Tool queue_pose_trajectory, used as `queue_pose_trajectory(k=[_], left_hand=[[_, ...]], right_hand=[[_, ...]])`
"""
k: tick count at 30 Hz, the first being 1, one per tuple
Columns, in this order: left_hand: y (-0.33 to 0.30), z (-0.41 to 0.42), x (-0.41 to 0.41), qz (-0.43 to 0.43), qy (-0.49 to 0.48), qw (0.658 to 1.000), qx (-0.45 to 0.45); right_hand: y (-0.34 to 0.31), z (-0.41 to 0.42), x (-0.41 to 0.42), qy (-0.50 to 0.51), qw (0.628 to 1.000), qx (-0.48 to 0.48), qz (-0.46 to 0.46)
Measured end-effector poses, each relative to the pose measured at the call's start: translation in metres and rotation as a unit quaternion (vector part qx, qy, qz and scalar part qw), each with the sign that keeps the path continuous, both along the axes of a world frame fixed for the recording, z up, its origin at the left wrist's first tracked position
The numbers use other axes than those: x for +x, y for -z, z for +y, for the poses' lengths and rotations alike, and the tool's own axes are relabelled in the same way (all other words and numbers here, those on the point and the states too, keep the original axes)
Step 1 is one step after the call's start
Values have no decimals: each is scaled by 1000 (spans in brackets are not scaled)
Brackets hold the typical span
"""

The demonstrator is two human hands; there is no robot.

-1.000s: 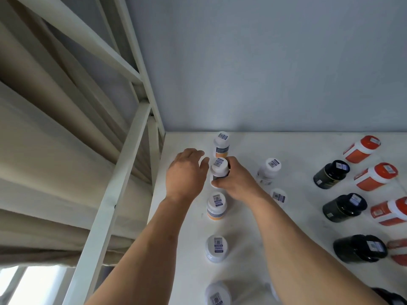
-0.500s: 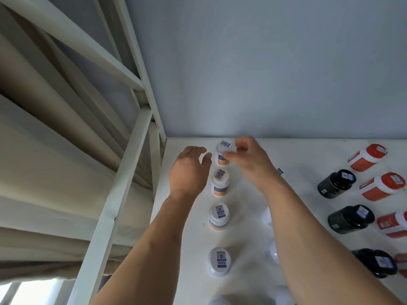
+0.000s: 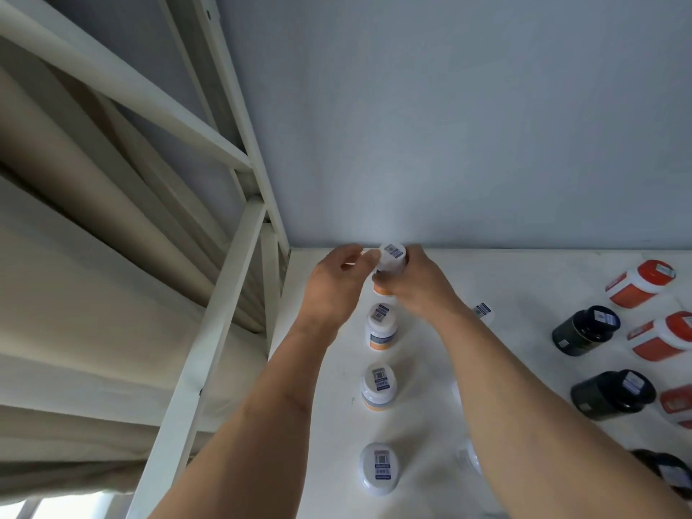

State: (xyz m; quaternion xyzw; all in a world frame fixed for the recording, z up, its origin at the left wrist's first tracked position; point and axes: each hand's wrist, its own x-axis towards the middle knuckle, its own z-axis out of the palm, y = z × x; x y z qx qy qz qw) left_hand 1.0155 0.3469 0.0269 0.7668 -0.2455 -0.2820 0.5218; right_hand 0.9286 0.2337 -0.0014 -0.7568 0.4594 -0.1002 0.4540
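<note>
Both hands have moved on from the second bottle (image 3: 381,327) of the row, which now stands alone, to the white-capped bottle (image 3: 392,253) at the back of the table (image 3: 524,279), just before the wall. This suggests the row is being straightened one bottle at a time. The right hand (image 3: 419,290) curls its fingers round the bottle's body. The left hand (image 3: 331,286) holds its fingers (image 3: 357,253) loosely curled beside the cap, and whether they touch it is unclear. The grip hides the label, and the right forearm covers blurred bottles behind it.
</note>
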Motion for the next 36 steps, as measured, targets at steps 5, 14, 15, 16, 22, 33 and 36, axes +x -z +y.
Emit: queue_pose_trajectory(k=[5, 14, 15, 16, 22, 33, 36], left_hand=[[-13, -5, -7, 53, 76, 994, -50], [-37, -4, -13, 153, 113, 971, -147], [-39, -4, -15, 151, 111, 971, -147], [-41, -4, -16, 154, 106, 971, -151], [-46, 5, -13, 183, 99, 961, -180], [-49, 7, -16, 209, 114, 952, -190], [-47, 6, -18, 209, 112, 953, -187]], right_hand=[[-32, 32, -25, -31, 998, -47, -24], [-50, 43, -54, -19, 994, -50, -99], [-50, 47, -51, 7, 992, -76, -102], [-49, 50, -49, 31, 989, -96, -111], [-54, 57, -63, -16, 985, 27, -168], [-53, 62, -63, 11, 978, 25, -207], [-52, 65, -60, 49, 981, -70, -172]])
